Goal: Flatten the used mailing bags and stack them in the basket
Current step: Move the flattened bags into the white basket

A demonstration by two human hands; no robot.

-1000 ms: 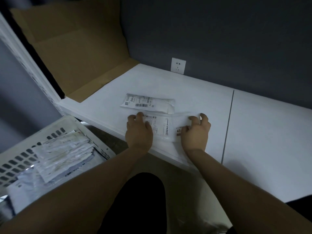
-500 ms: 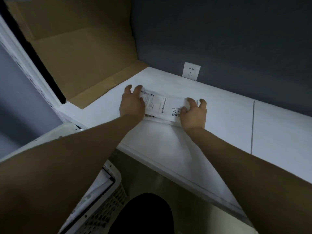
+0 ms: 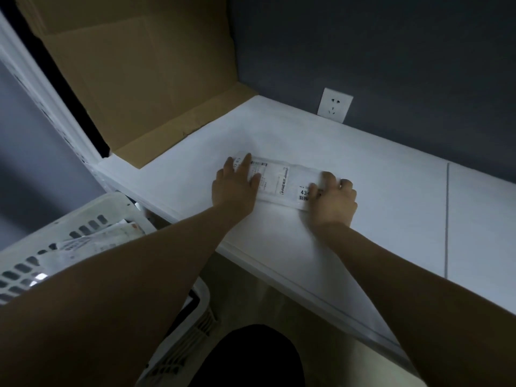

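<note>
A white mailing bag [image 3: 279, 181] with printed labels lies flat on the white table [image 3: 377, 191], and a second bag seems to lie under it. My left hand [image 3: 233, 188] presses on the bag's left end with straight fingers. My right hand [image 3: 335, 202] holds the right end, fingers curled over the far edge and thumb on the label. A white slotted basket [image 3: 83, 216] stands at the lower left below the table, partly hidden by my left forearm. Several flattened bags [image 3: 97, 238] lie in it.
Flat brown cardboard [image 3: 139, 79] leans at the table's back left corner. A white wall socket [image 3: 334, 105] sits on the dark wall behind. A seam [image 3: 446, 219] splits the tabletop to the right. My dark-clothed leg [image 3: 251, 358] shows below the table edge.
Both hands have slid the near bag away from the table's front edge onto the bag that lay behind it. My view has swung, bringing the basket back into sight.
</note>
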